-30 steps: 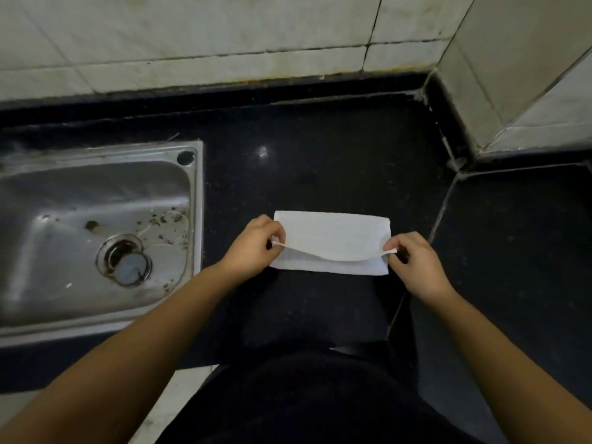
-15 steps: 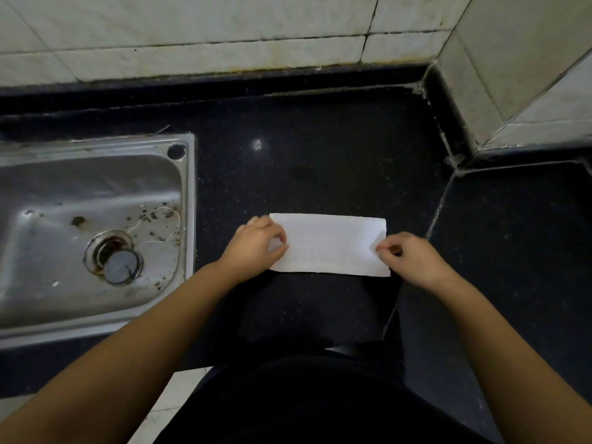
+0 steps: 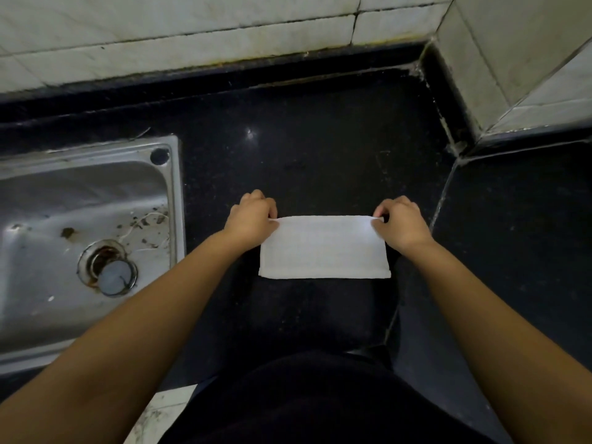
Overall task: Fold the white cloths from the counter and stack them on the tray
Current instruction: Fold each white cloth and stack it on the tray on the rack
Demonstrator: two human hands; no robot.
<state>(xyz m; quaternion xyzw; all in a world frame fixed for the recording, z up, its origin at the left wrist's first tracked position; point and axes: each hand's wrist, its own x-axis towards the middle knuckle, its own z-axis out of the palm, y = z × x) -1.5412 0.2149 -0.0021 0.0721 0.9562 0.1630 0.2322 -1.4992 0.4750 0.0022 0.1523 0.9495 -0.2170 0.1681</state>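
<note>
White cloth [image 3: 323,248] lies flat on the black counter [image 3: 320,149] as a folded rectangle, its long edges running left to right, a short way in from the counter's near edge and between the two hands. Its near long edge shows a slightly thicker rim, with a layer beneath just peeking out at the near right corner. The left hand [image 3: 251,217] pinches the far left corner of the cloth, thumb and curled fingers closed on the fabric, knuckles turned toward the wall; the right hand [image 3: 402,224] does the same at the far right corner, fingers curled in and closed on the edge. Both hands sit at the cloth's far edge, and that edge runs straight and taut between them — whether it is lifted off the counter or pressed down onto it cannot be told from this view. Both forearms come in bare from the bottom corners, and the person's dark clothing fills the bottom middle. To the left, set into the counter, is a steel sink [image 3: 173,200] — its basin is speckled with dark bits and a few pale threads around the drain [image 3: 109,270], which holds a round stopper. Pale wall tiles [image 3: 192,30] run along the back and turn a corner at the upper right, where a seam in the counter slab angles down toward the person.
</note>
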